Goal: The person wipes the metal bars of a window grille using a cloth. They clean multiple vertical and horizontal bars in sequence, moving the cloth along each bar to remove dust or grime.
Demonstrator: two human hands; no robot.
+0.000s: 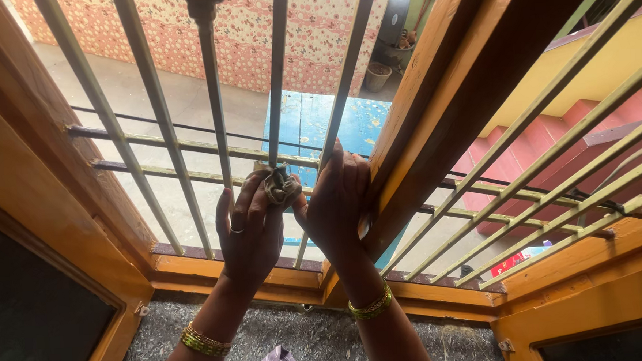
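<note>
My left hand and my right hand are raised against a window grille of grey metal bars. Both hands grip a small crumpled brownish cloth, wrapped around a vertical bar where it crosses a horizontal bar. The left fingers pinch the cloth from the left. The right hand holds it from the right, with its fingers also curled round a neighbouring bar. Each wrist wears gold bangles, and the left hand has a ring.
An orange-brown wooden window frame stands to the right of my hands, with a second barred panel beyond it. A grey speckled stone sill lies below. Outside are a blue table, a patterned wall and red steps.
</note>
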